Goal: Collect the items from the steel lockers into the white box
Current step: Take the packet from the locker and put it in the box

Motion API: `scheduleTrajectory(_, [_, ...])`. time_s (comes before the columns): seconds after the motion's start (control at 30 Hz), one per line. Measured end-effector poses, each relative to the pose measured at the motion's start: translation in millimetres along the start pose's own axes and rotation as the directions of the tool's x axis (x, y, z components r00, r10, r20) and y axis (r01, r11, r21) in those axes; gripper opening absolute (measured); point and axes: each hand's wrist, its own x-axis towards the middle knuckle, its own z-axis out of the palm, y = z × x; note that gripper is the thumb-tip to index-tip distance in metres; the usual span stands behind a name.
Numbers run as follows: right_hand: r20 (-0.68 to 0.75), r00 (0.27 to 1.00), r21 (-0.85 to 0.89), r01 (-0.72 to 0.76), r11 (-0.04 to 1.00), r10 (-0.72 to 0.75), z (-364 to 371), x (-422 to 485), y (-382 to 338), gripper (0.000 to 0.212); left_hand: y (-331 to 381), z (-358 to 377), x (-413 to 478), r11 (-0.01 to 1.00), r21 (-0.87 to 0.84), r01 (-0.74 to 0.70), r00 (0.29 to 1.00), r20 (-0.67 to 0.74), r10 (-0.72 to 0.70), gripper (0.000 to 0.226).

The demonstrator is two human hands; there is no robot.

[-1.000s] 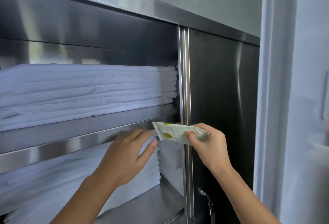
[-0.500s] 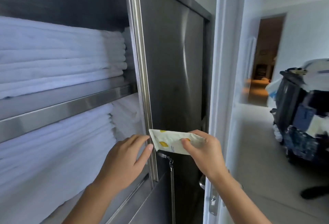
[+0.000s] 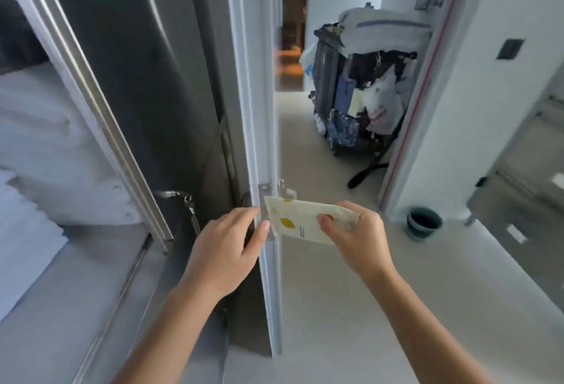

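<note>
A corridor [image 3: 320,145] opens beyond the steel lockers [image 3: 137,63]. Our right hand [image 3: 358,241] pinches the lemon-printed packet [image 3: 300,220] by one end, probably for carrying; our left hand [image 3: 227,251] hovers relaxed, empty. We cannot see the white box.

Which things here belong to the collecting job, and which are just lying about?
Job: packet, pinched by the right hand; left hand, empty; steel locker. The white box is not in view.
Lying about: laden cart in the corridor; dark bucket on the floor; door.
</note>
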Motion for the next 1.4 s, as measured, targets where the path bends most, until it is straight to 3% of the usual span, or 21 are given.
scheduleTrajectory(0.27, [-0.324, 0.945, -0.055, -0.064, 0.996, 0.043, -164, -57, 9, 0.004, 155, 40, 23, 0.955, -0.045, -0.293, 0.954, 0.048, 0.295, 0.06])
scheduleTrajectory(0.57, [-0.586, 0.799, -0.105, -0.242, 0.965, 0.137, -385, -183, 76, 0.006, 383, 147, -37, 0.847, -0.178, -0.501, 0.83, 0.179, 0.528, 0.061])
scheduleTrajectory(0.77, [-0.679, 0.717, -0.116, -0.32, 0.94, 0.16, -491, -260, 109, 0.014, 497, 209, -78, 0.788, -0.239, -0.568, 0.736, 0.28, 0.616, 0.065])
scheduleTrajectory(0.97, [-0.792, 0.571, -0.041, -0.406, 0.913, 0.218, -583, -315, 143, 0.011, 605, 268, -85, 0.692, -0.335, -0.639, 0.616, 0.316, 0.722, 0.063])
scheduleTrajectory(1.4, [-0.93, 0.294, -0.024, -0.648, 0.761, 0.221, -748, -321, 236, 0.011, 807, 435, -31, 0.465, -0.571, -0.677, 0.332, 0.328, 0.885, 0.058])
